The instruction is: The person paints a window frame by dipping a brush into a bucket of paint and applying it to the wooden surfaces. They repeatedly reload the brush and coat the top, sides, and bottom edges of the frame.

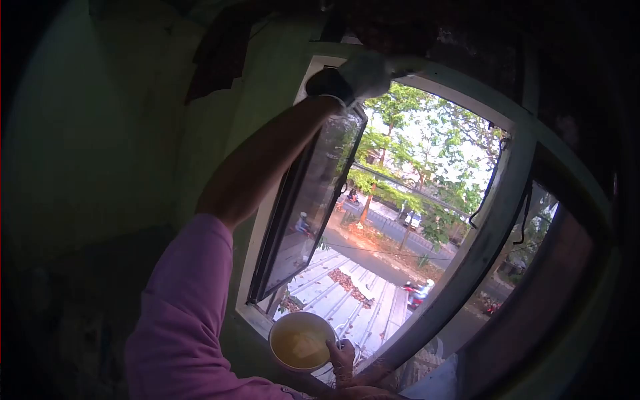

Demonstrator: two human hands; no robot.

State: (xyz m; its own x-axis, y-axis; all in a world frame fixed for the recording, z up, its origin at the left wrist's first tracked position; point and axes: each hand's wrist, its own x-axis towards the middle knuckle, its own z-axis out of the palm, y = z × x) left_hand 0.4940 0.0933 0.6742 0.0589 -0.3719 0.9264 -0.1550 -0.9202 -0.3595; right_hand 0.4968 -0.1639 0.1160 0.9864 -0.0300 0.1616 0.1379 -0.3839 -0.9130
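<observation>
My left hand [365, 75] is raised to the top of the window frame [460, 90], in a pale glove with a dark cuff. Its fingers are closed, and a dim, blurred shape juts out to the right along the frame; I cannot tell what it is. Low in the view, my right hand [342, 360] grips the handle of a pale yellowish cup [301, 341]. The cup is seen from above, close to the window's lower edge, with a lighter patch at its bottom. Bare forearm and a pink sleeve [183, 287] lead up to the left hand.
A glass window sash [313, 193] stands swung open at the left of the opening. Outside, a light ribbed roof [363, 277] carries dry leaves, with trees, a road and riders beyond. Another window [533, 233] is at the right. A dim wall [100, 133] lies left.
</observation>
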